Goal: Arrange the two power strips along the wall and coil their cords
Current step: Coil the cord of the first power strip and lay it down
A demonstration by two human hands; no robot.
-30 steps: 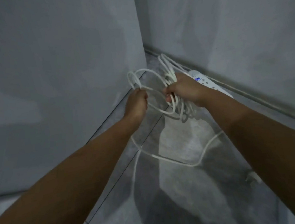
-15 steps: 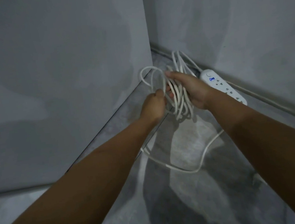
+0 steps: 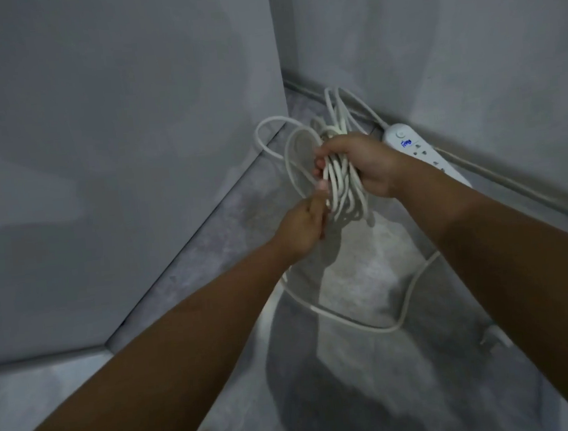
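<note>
Head view: right grip [image 3: 367, 163] clasps the coiled cord [image 3: 342, 189], left grip [image 3: 302, 229] pinches one strand

Tight corner between left wall [image 3: 116, 161] and right wall [image 3: 467, 44], power strip [image 3: 421, 155] along the right, slack cord [image 3: 318, 310] crossing open floor [image 3: 360, 277].

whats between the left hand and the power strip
The right hand, gripping the coiled cord, lies between the left hand and the power strip, in the head view.
</note>
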